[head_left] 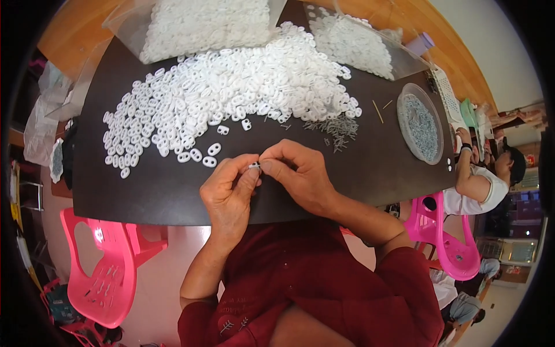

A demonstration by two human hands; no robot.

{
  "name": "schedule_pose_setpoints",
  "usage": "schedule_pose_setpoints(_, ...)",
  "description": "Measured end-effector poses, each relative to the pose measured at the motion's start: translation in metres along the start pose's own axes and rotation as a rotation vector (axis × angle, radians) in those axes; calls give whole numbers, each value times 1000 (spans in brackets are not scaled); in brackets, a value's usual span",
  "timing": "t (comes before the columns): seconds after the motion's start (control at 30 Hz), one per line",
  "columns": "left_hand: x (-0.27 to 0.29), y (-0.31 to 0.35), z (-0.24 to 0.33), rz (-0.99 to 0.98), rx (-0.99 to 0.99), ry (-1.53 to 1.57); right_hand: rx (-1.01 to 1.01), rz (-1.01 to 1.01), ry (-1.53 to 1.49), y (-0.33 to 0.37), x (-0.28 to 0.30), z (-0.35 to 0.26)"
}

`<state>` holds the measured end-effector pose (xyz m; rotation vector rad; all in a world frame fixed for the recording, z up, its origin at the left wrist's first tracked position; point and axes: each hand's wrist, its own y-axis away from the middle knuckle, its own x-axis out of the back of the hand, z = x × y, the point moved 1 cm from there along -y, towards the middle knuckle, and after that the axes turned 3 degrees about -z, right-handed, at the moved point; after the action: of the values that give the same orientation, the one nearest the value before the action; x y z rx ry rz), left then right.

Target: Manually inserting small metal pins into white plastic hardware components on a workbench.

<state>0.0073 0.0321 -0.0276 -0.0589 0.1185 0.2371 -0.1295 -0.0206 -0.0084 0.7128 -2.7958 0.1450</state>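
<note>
My left hand [226, 189] pinches a small white oval plastic piece [254, 165] with dark holes between thumb and forefinger. My right hand [302, 178] meets it there, thumb and forefinger closed together at the piece's edge; whatever they grip is too small and hidden to make out. Just beyond my hands, a few loose two-hole ovals [214, 149] lie on the dark table [156, 199]. Behind them spreads a large heap of the same white pieces [231, 87]. To the right of the heap rests a small pile of thin grey metal pins [341, 128].
A round clear tub [404, 124] of grey pins stands at the right. Clear bags of white pieces [208, 29] [352, 46] lie at the back. Two thin sticks [378, 112] lie near the tub. Pink chairs [104, 272] flank the table; another person [477, 185] sits at right.
</note>
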Motion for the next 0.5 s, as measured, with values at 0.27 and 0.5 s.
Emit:
schedule_pose_setpoints(0.27, 8, -3, -3, -44, 115, 256, 367, 260, 671, -36, 62, 5)
schedule_pose_setpoints(0.5, 10, 8, 1, -30, 108, 208, 635, 138, 774, -57, 35, 6)
